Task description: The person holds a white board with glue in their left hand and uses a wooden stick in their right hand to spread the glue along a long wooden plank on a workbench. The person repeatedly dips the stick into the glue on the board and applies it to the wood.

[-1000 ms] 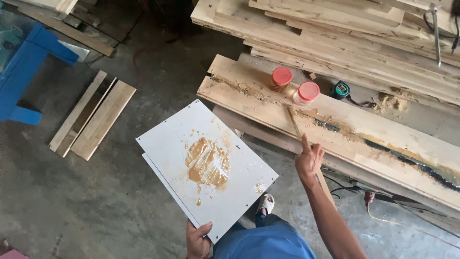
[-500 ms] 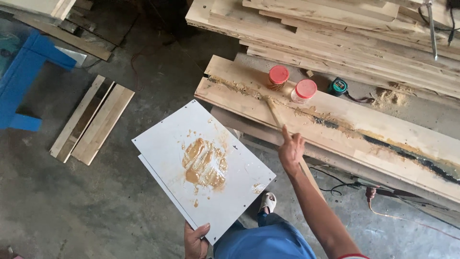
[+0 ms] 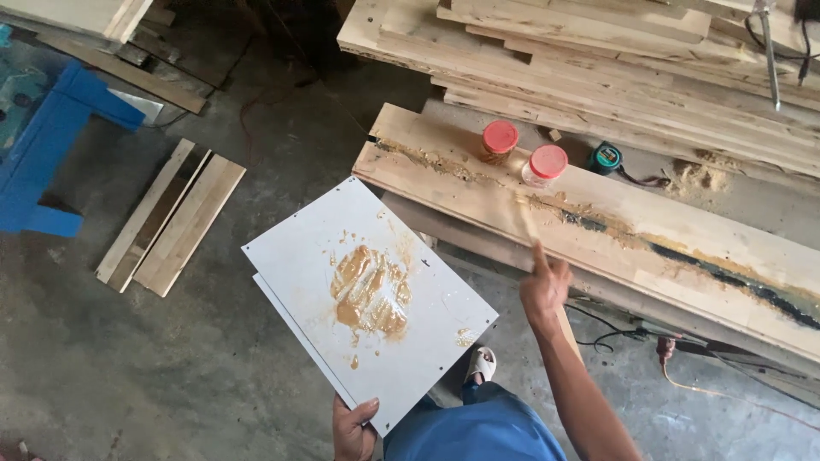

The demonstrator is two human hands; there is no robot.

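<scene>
My left hand grips the near corner of a white board, held flat like a palette, with a smear of tan filler paste in its middle. My right hand holds a thin wooden stick, index finger laid along it. The stick's tip rests on a long pale plank, at a crack partly packed with tan filler and dark further right. Two jars with red lids stand on the plank just beyond the stick tip.
A green tape measure lies behind the jars beside a sawdust pile. Stacked planks fill the top right. Short boards lie on the concrete floor at left, near a blue frame. Cables trail under the plank.
My right hand slid the stick left along the crack, then back right to near where it started. The white board stayed in my left hand.
</scene>
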